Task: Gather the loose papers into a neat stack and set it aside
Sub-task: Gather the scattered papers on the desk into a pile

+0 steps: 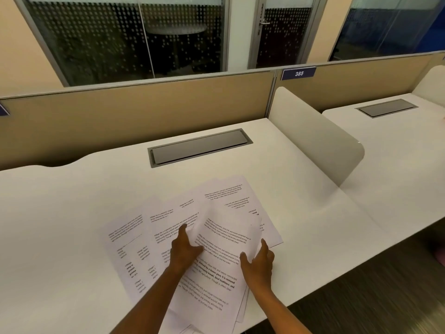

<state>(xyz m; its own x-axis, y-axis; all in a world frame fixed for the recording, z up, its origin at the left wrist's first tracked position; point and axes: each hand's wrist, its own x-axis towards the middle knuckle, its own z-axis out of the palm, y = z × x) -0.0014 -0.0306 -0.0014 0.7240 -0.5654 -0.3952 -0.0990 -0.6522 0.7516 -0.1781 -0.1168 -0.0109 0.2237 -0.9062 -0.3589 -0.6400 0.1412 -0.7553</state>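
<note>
Several loose printed papers [216,208] lie fanned and overlapping on the white desk [72,225], near its front edge. One top sheet [226,237] curls up between my hands. My left hand [184,249] rests on the middle sheets, its fingers against the lifted sheet's left edge. My right hand [258,260] holds the same sheet's right edge, thumb on top. Sheets spread out to the left [127,239] and to the far right [231,189] of the hands.
A grey cable-tray lid [199,147] is set into the desk behind the papers. A beige partition [120,116] runs along the back. A white side divider [313,133] stands on the right, with another desk [397,145] beyond it.
</note>
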